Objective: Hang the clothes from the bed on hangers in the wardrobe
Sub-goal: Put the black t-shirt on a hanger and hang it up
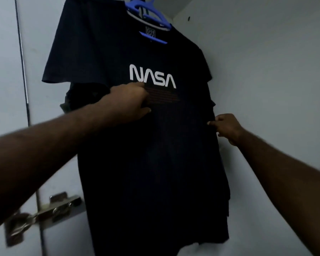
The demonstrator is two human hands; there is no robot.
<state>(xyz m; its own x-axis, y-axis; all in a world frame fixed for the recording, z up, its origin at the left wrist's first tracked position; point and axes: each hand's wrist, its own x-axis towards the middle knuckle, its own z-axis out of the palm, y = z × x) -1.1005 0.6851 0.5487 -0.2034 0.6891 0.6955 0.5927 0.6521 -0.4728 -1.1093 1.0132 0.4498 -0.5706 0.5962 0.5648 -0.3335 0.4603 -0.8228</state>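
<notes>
While the dark navy T-shirt with white NASA lettering (155, 154) hangs from a blue plastic hanger (153, 17) high inside the white wardrobe (266, 71), the person has both hands on it. The left hand (129, 102) lies on the chest just under the lettering. Its fingers sink into the dark cloth, so I cannot tell whether they grasp or only press. The right hand (225, 128) has its fingers curled and pinches the shirt's right side edge. Another dark garment (68, 102) peeks out behind the left sleeve. A silver metal hinge (44, 213) sits on the wardrobe door (4, 71), lower left.
</notes>
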